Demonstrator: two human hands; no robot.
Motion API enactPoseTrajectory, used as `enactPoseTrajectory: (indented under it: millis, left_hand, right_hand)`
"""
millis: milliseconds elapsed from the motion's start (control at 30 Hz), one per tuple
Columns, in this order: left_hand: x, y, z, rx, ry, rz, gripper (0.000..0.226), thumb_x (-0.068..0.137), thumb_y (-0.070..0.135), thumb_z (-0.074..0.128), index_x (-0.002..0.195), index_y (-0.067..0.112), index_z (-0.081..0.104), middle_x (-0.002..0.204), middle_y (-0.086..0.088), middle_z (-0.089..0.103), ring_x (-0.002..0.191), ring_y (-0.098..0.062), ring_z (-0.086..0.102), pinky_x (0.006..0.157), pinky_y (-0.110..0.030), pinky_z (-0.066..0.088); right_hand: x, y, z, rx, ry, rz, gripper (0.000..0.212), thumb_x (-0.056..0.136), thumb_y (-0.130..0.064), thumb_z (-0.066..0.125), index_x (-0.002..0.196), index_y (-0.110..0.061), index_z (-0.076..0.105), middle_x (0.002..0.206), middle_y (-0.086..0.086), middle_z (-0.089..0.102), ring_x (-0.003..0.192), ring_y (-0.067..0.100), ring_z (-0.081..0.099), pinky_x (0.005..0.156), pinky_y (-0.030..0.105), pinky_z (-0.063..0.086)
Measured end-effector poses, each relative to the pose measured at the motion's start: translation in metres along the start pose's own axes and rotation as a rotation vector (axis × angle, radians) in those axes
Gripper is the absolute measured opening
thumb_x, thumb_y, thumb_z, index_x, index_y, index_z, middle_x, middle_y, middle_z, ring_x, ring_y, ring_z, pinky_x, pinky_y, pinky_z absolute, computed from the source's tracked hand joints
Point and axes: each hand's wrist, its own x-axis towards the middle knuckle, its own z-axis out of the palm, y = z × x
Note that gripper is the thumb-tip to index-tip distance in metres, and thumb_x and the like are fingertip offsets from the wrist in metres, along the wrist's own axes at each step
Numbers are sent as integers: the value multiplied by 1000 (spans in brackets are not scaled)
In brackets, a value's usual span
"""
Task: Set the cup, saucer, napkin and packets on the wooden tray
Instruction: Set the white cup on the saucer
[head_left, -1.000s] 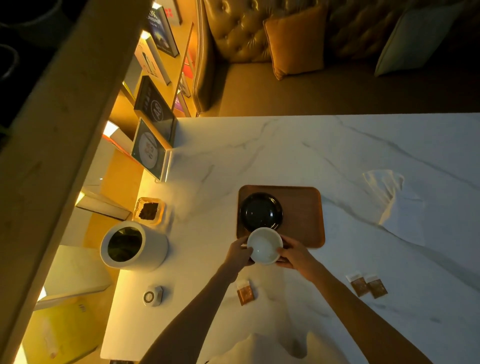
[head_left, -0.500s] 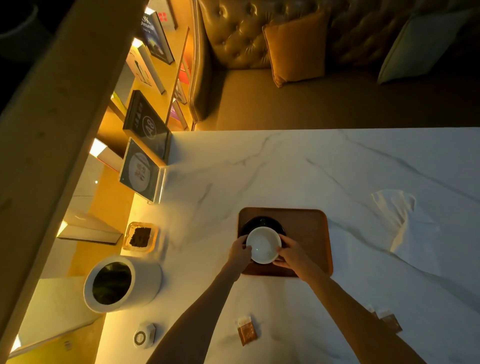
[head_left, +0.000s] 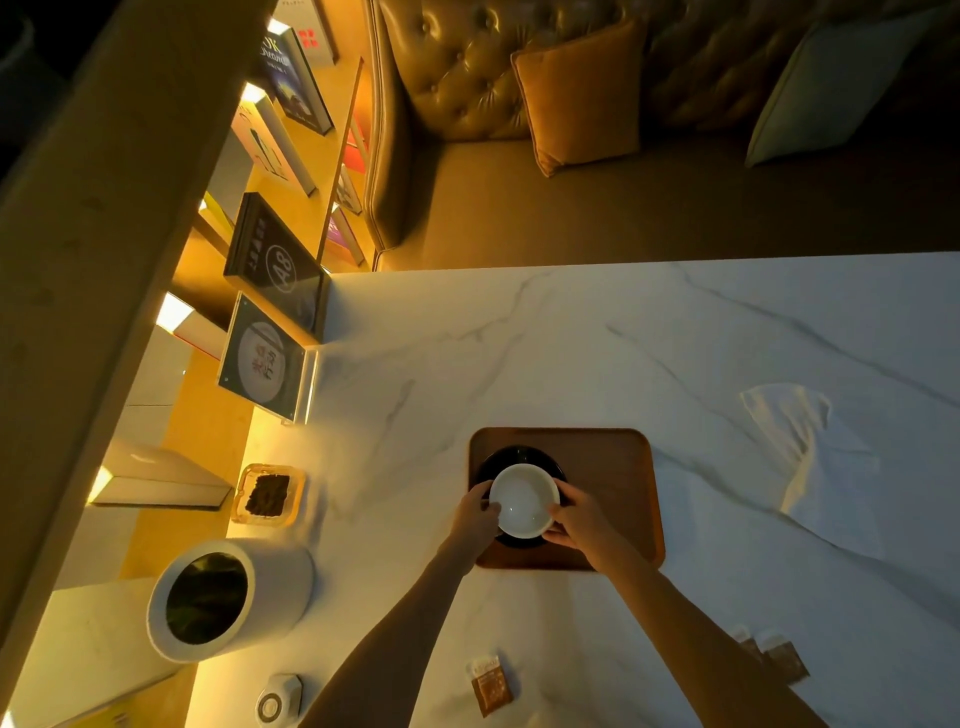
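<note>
Head view, pretty dim warm lighting. The cup is gripped from both sides: the left hand is wrapped on its left rim, the right hand on its right rim, and the fingers of both are curled and pressed against the cup wall, so it's pinched between the two hands. Right under the fingers the dark saucer can be seen, sitting on the left part of the tray. The cup is lined up over the saucer's middle; whether it's actually touching the saucer or just held a hair above can't be told from this angle.

The tray is laid flat on the white marble table. Well off to the right of the fingers, the napkin is lying crumpled on the table, not on the tray. Back toward the body from the fingers, one packet is seen between the two forearms, and two more packets are partly hidden beside the right forearm. All of them are on the table, apart from the tray.

To the left of the fingers, a white canister with a dark opening is lying near the table edge, with a small glass dish of something dark just past it.
</note>
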Motion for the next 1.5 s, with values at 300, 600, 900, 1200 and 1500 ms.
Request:
enactPoseTrajectory:
  millis: [300, 600, 900, 1200, 1500]
  left_hand:
    - [-1, 0, 3, -32, -33, -100, 45, 100, 20, 41, 145, 15, 36, 138, -11, 47, 121, -28, 51, 98, -41, 52]
    - [-3, -6, 5, -5, -8, -1, 39, 102, 19, 37, 140, 14, 41, 132, -10, 49, 115, -22, 48, 104, -48, 47]
    - [-2, -6, 7, 21, 1, 34, 36, 102, 19, 35, 136, 15, 44, 127, -11, 53, 115, -25, 52, 101, -48, 48]
    - [-4, -6, 8, 56, 14, 29, 38, 102, 19, 35, 138, 13, 43, 129, -11, 54, 116, -25, 52, 102, -45, 48]
    - [-3, -6, 7, 40, 25, 30, 38, 103, 21, 34, 139, 13, 43, 131, -11, 53, 117, -24, 50, 102, -40, 46]
  right_hand:
    - [2, 6, 4, 23, 35, -8, 47, 94, -10, 53, 139, -14, 42, 135, 17, 46, 123, 36, 49, 87, 44, 53]
    - [0, 18, 12, -105, 70, -145, 42, 99, -25, 42, 140, -15, 41, 117, 10, 49, 103, 23, 49, 88, 44, 54]
    - [-5, 19, 11, -188, 70, -173, 44, 100, -32, 38, 142, -18, 36, 116, 10, 51, 101, 23, 52, 89, 48, 53]
    - [-7, 17, 9, -255, 52, -196, 44, 101, -33, 35, 142, -17, 36, 109, 5, 50, 98, 20, 51, 91, 48, 53]
    - [-9, 18, 8, -269, 42, -214, 44, 101, -34, 35, 142, -17, 36, 114, 7, 51, 100, 18, 50, 91, 45, 53]
